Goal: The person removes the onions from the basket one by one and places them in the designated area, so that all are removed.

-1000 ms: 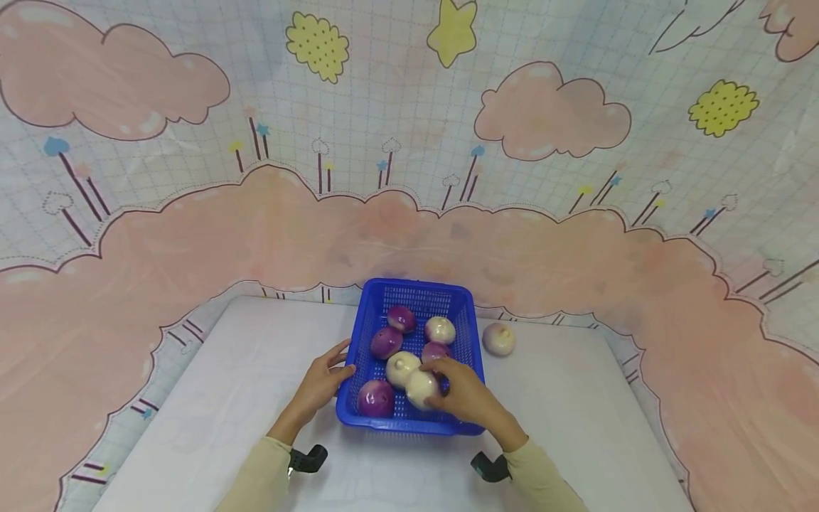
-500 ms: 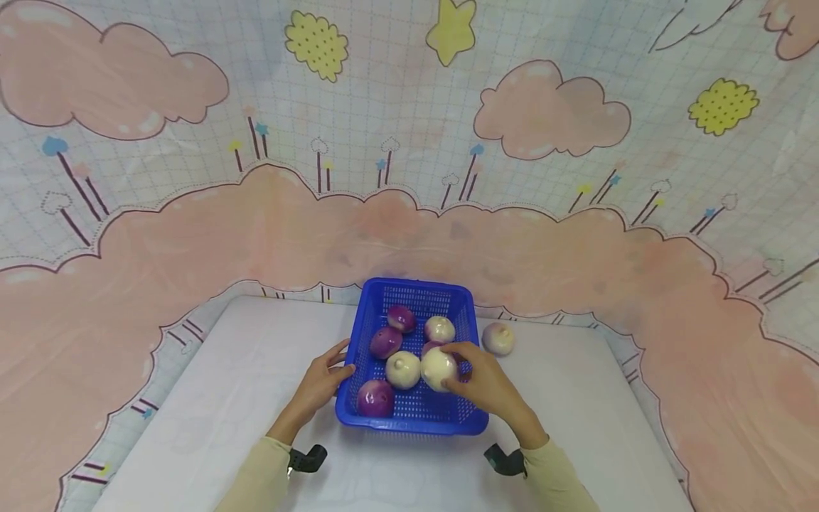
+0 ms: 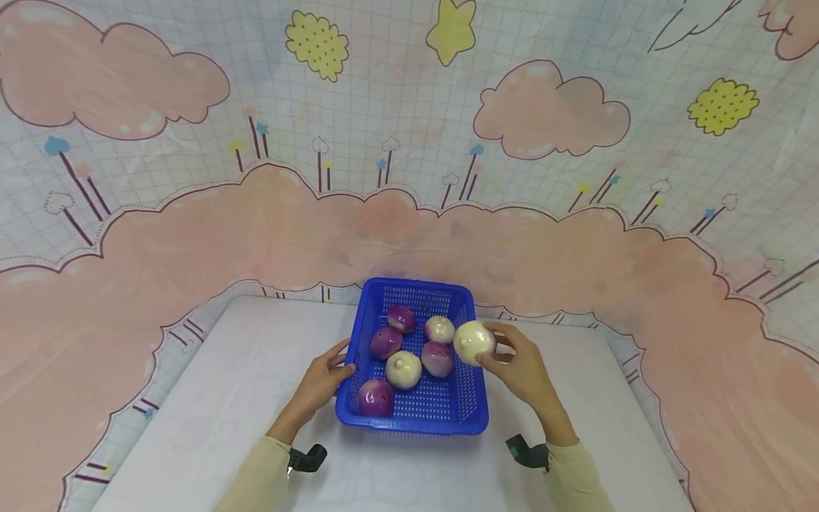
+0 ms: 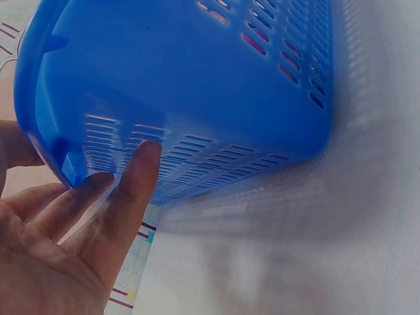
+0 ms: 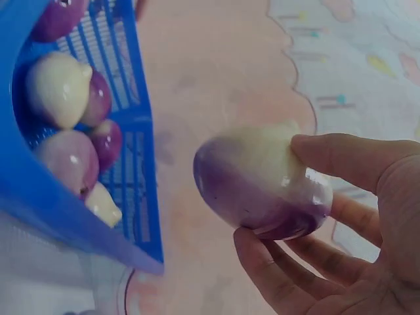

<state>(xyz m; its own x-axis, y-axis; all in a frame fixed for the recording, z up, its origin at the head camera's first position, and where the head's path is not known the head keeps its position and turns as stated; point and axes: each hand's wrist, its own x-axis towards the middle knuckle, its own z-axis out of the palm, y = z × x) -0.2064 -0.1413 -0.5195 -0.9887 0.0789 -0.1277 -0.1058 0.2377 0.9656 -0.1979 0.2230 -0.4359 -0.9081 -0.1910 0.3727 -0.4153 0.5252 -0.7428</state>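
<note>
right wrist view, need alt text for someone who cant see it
A right hand holds a glossy purple-and-white onion-shaped vegetable between thumb and fingers. At left, a blue basket holds several similar vegetables; behind is a patterned pastel backdrop.

Pinching an onion between the thumb and fingers of the right hand. Glossy, cream at the nubbed end, purple toward the other. Held just beside the right rim of a blue basket, apart from it in the right wrist view. Gripping the basket at its left rim with the left hand. Rectangular, slotted in the walls, and bearing four purple onions and two cream onions, spread over its bottom.
</note>
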